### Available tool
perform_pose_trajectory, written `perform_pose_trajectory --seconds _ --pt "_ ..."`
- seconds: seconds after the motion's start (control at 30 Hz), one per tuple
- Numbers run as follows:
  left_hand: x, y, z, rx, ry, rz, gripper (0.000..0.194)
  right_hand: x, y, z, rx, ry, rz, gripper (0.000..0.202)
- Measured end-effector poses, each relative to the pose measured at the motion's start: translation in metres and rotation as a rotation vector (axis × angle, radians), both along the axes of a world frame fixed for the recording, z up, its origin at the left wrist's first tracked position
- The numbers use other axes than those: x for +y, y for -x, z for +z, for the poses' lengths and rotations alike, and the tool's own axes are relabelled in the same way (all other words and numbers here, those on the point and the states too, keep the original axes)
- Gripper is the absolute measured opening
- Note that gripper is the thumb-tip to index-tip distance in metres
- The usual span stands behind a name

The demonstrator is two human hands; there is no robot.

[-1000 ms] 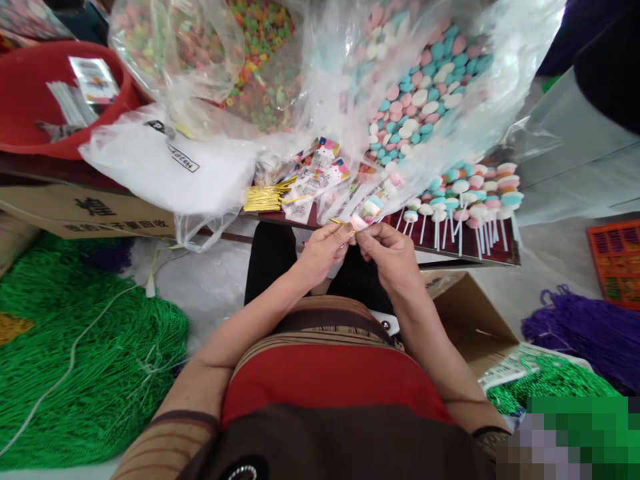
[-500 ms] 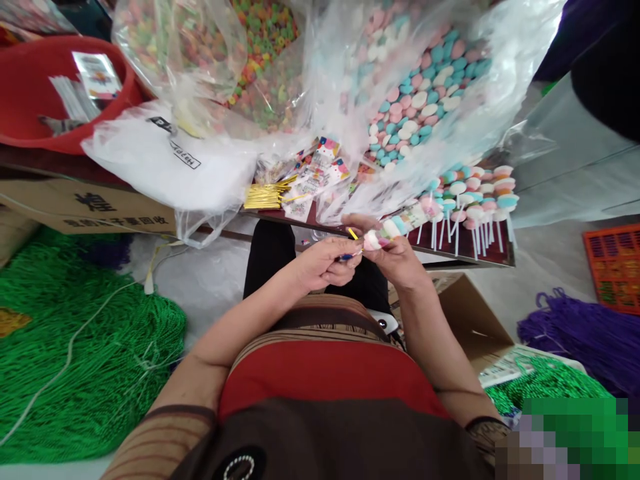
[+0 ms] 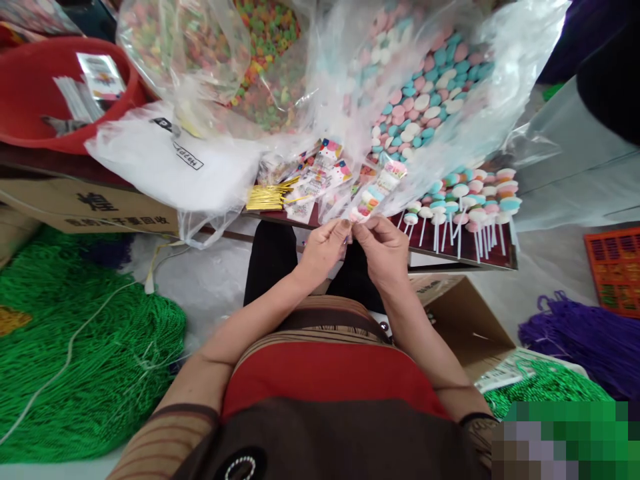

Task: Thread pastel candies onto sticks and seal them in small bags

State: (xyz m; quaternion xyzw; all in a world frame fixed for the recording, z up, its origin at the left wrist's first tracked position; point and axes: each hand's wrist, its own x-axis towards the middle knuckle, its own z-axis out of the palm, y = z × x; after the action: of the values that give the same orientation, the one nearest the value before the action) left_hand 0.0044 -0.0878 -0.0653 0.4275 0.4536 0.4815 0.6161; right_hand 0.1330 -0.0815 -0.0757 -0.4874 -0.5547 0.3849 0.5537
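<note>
A candy skewer (image 3: pixel 376 190) of pastel marshmallows, wrapped in a clear printed bag, points up and away from me, tilted to the right. My left hand (image 3: pixel 325 253) is closed in a pinch at the bag's gathered lower end. Right beside it, my right hand (image 3: pixel 384 253) pinches the same end, the thumbs almost touching. The fingers cover the stick and the neck of the bag. Left of the hands lie a bundle of gold twist ties (image 3: pixel 270 198) and printed clear bags (image 3: pixel 320 177). Unwrapped marshmallow skewers (image 3: pixel 470 197) on white sticks lie at the table's right end.
Large plastic bags of pink, white and blue marshmallows (image 3: pixel 420 107) and of colourful gummy rings (image 3: pixel 270 80) stand at the back. A red basin (image 3: pixel 30 80) is at the left. Green cords (image 3: pixel 90 360) and an open cardboard box (image 3: pixel 470 327) flank me below.
The wrapped skewer has swung from pointing right to pointing up and away. My hands have come level, thumbs together. A yellow tie seen at the fingers before no longer shows.
</note>
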Motion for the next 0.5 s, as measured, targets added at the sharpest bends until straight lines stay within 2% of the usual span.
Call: perform_pose_trajectory --seconds 0.07,0.13,0.2,0.27,0.37,0.43,0.5 --pt "0.004 0.008 -0.003 0.190 -0.121 -0.019 0.060 -0.001 0.001 0.007 -0.009 0.001 0.010 0.024" --pt "0.009 0.016 -0.001 0.273 -0.214 -0.058 0.056 -0.002 0.000 0.018 -0.058 -0.043 0.011 0.020" --pt "0.015 0.021 0.006 0.177 -0.260 -0.106 0.054 -0.004 -0.001 0.029 -0.151 -0.116 0.019 0.018" --pt "0.019 0.023 0.018 -0.028 -0.260 -0.158 0.056 -0.006 0.000 0.036 -0.239 -0.169 0.043 0.019" --pt "0.019 0.027 0.041 -0.291 -0.231 -0.187 0.054 -0.008 0.002 0.036 -0.300 -0.171 0.097 0.018" --pt "0.014 0.032 0.053 -0.311 -0.230 -0.184 0.054 -0.008 0.003 0.033 -0.312 -0.137 0.104 0.015" --pt "0.005 0.039 0.061 -0.227 -0.262 -0.201 0.070 -0.007 0.002 0.032 -0.302 -0.095 0.070 0.015"
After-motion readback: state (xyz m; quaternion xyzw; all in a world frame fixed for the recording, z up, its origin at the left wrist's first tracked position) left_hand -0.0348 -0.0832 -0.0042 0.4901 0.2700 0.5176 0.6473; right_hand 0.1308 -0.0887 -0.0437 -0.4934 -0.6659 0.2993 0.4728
